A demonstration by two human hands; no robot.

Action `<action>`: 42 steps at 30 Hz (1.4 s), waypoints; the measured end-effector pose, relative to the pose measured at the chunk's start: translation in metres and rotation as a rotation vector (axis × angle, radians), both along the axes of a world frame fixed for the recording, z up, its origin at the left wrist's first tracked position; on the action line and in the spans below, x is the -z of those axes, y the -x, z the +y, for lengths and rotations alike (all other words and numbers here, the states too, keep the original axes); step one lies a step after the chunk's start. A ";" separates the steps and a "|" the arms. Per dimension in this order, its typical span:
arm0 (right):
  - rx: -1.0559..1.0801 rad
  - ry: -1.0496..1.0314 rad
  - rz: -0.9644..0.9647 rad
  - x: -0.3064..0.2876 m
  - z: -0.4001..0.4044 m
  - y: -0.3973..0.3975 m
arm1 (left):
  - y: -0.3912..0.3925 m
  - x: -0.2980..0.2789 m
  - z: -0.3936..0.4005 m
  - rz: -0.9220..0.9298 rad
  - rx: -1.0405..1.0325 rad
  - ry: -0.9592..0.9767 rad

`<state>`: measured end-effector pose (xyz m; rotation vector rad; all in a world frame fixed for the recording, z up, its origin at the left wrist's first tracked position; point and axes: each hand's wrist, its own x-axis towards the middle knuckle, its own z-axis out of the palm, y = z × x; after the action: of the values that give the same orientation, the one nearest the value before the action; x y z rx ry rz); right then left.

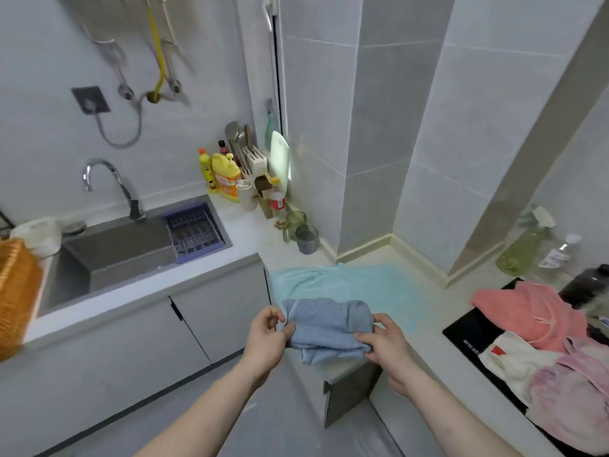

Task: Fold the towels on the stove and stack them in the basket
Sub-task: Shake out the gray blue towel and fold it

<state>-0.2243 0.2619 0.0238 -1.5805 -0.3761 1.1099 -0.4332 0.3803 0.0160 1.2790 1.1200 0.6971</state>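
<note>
You have the folded blue towel [324,328] pinched at each end, left hand [265,338] and right hand [384,346], its long axis running straight between them above the worktop [329,258] edge, while the basket [16,291] sits far out beyond your left hand.

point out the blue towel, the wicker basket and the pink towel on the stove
blue towel [324,328], head view, middle of the folded cloth
wicker basket [14,291], head view, its woven side
pink towel [527,311], head view, centre of the crumpled cloth
</note>
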 end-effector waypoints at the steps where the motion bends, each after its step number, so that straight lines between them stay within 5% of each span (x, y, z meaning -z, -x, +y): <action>1: -0.033 0.000 -0.009 -0.004 0.017 0.016 | 0.019 -0.004 0.011 -0.008 -0.028 -0.002; 19: -0.476 -0.088 -0.080 -0.042 0.277 0.333 | 0.371 -0.027 0.186 0.042 -0.477 -0.144; 42: -1.120 -0.098 -0.068 -0.049 0.602 0.566 | 0.584 -0.053 0.387 0.231 -0.954 -0.033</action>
<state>-0.7899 0.8635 0.0727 -1.2840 -1.4445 1.8075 -1.0167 0.7677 0.0693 0.8066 1.9391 1.2798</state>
